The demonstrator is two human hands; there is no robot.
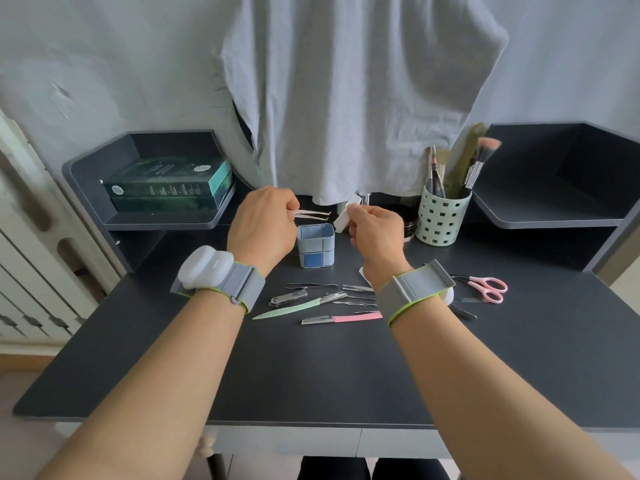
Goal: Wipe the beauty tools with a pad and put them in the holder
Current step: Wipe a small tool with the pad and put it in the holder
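Left hand (263,226) pinches tweezers (311,214); right hand (375,233) pinches a pad (346,216), above the holder (316,249). Most tools (325,301) lie unwiped nearby.

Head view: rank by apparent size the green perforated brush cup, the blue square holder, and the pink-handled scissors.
1. Green perforated brush cup, largest.
2. Blue square holder, slightly smaller.
3. Pink-handled scissors, smallest, though they lie nearer the camera.

Two hands (263,223), two holders (316,244), one scissors (486,287).
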